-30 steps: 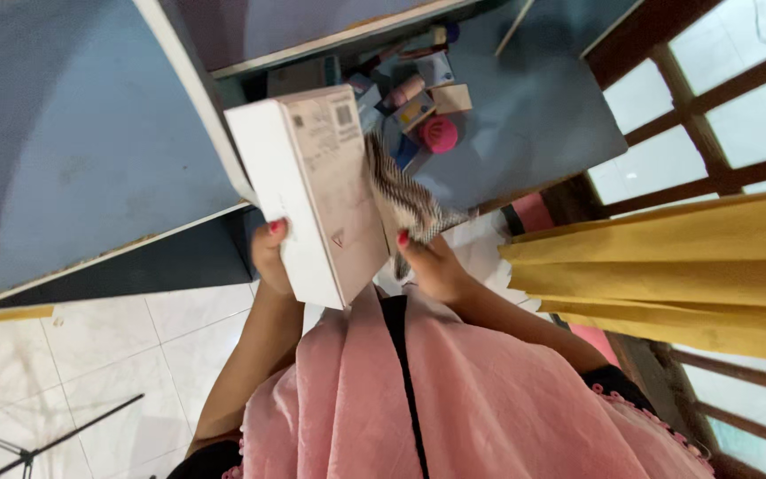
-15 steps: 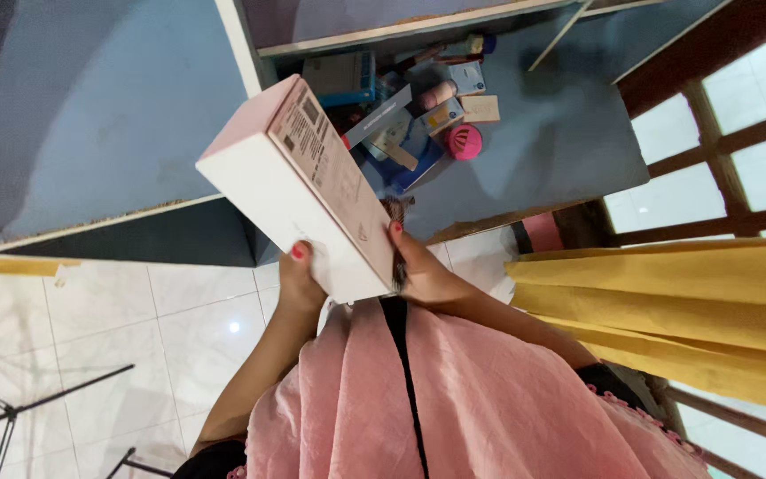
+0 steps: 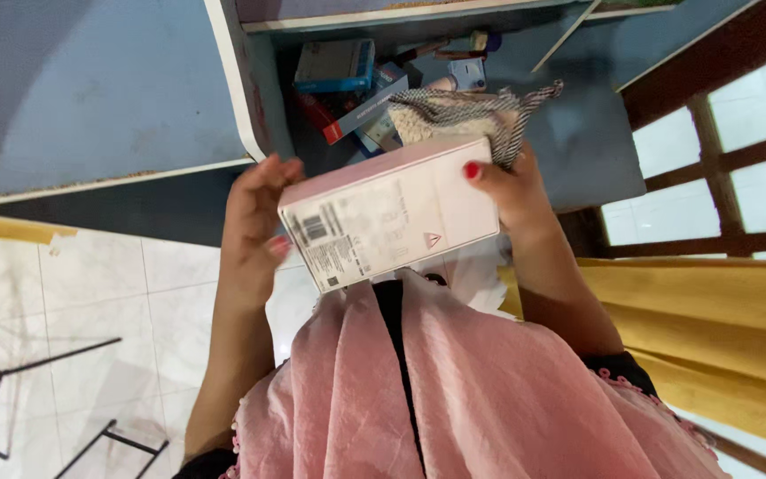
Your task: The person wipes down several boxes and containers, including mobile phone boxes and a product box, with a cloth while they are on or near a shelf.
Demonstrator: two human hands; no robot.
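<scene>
**A pale pink box held in both hands above a cluttered blue bench**

The person holds a pale pink rectangular box (image 3: 392,217) between both hands, in front of the chest and above the near edge of a blue bench (image 3: 578,151). The box lies roughly flat and slightly tilted, with its label end, which bears a barcode, turned toward the left hand. The left hand (image 3: 254,222) cups that short end, fingers curled over the top edge and thumb pressed against the label face. The right hand (image 3: 511,191) grips the opposite end, its red-nailed thumb resting on the upper face. The same hand also appears to pinch a checked grey cloth (image 3: 463,115) against the far side of the box, although the contact itself is hidden. Beyond the cloth, the open recess of the bench holds a jumble of small cartons, among them a blue carton (image 3: 334,64) and a red-and-white carton (image 3: 361,111). A pink garment (image 3: 454,390) fills the lower foreground. White floor tiles (image 3: 90,302) lie to the left, and a yellow curtain (image 3: 720,319) hangs at the right beneath a wooden window frame (image 3: 711,151).
</scene>
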